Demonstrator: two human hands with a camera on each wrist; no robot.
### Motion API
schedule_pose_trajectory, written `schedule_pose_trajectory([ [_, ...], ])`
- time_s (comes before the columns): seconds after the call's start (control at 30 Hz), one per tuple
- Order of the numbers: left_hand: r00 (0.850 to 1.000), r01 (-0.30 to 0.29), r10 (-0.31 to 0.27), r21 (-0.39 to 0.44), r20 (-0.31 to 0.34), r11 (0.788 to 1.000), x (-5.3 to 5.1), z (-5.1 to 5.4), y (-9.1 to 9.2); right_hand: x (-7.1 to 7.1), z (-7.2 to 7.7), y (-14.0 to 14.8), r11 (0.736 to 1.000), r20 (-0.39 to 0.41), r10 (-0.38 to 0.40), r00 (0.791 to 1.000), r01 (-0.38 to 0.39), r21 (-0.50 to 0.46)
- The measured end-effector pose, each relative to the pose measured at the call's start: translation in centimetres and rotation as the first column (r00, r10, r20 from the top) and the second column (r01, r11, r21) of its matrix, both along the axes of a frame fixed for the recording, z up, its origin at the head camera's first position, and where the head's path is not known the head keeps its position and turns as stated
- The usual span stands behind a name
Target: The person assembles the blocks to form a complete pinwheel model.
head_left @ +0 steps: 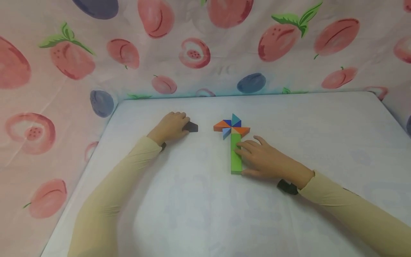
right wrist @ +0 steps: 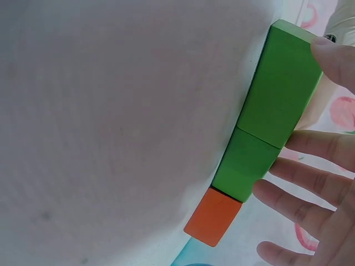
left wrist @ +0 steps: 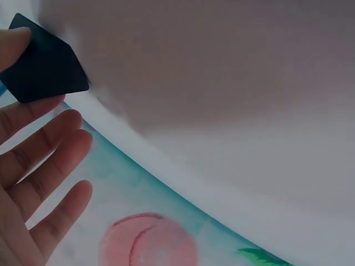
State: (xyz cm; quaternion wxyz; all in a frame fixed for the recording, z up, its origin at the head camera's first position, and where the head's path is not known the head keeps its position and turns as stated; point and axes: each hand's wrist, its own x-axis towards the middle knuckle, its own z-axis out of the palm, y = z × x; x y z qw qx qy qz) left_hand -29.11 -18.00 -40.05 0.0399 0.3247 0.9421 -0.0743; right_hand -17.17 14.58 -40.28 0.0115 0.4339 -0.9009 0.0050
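Between thumb and index finger, my left hand [head_left: 171, 126] pinches a dark, angular flat-faced piece [left wrist: 47, 64] just above or on the table; its other fingers spread loosely below it in the left wrist view. To its right lies a pinwheel shape of small triangular blocks: orange [head_left: 221, 125], light blue [head_left: 226, 132], teal [head_left: 236, 119] and dark blue [head_left: 238, 124]. Two green blocks [right wrist: 280, 83] set end to end run from the pinwheel toward me like a stem. Fairly straight fingers of my right hand [head_left: 264, 159] touch the stem's right side, the thumb near its closer end.
A white-covered table [head_left: 192, 207] carries all the blocks. Behind it and at the left hangs a fruit-print cloth [head_left: 224, 43]. A black device [head_left: 287, 186] sits under the right wrist.
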Motion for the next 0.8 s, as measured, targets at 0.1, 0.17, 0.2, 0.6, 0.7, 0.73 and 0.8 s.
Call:
schedule_pose_trajectory([
  [0.1,1.0,0.007,-0.007,-0.001,0.0,1.0,0.4,-0.1,0.5,0.0,-0.1,0.0,1.0,-0.007,0.004,1.0,-0.004,-0.004],
  [0.17,1.0,0.009,-0.009,-0.004,-0.002,1.0,0.8,-0.1,1.0,0.0,-0.1,0.0,1.0,-0.011,0.007,1.0,-0.007,-0.006],
  [0.2,1.0,0.012,-0.012,-0.007,-0.005,1.0,1.1,-0.2,1.3,0.0,-0.1,0.0,1.0,-0.013,0.009,1.0,-0.009,-0.007],
  [0.6,0.993,0.11,-0.11,0.006,-0.044,0.994,3.3,-0.2,4.7,0.0,-0.1,0.0,1.0,-0.011,0.002,1.0,-0.002,-0.003],
  [0.7,0.984,0.144,-0.146,-0.019,-0.107,0.989,3.5,-0.2,4.9,0.0,-0.2,0.0,1.0,-0.008,0.002,1.0,-0.002,-0.006],
  [0.73,0.978,0.159,-0.162,-0.033,-0.131,0.987,3.6,-0.2,4.9,0.0,-0.2,-0.1,1.0,-0.006,0.001,1.0,-0.001,-0.006],
  [0.8,0.965,0.192,-0.2,-0.059,-0.171,0.98,3.7,-0.2,4.9,0.0,-0.2,-0.1,1.0,-0.003,-0.002,1.0,0.002,-0.004],
])
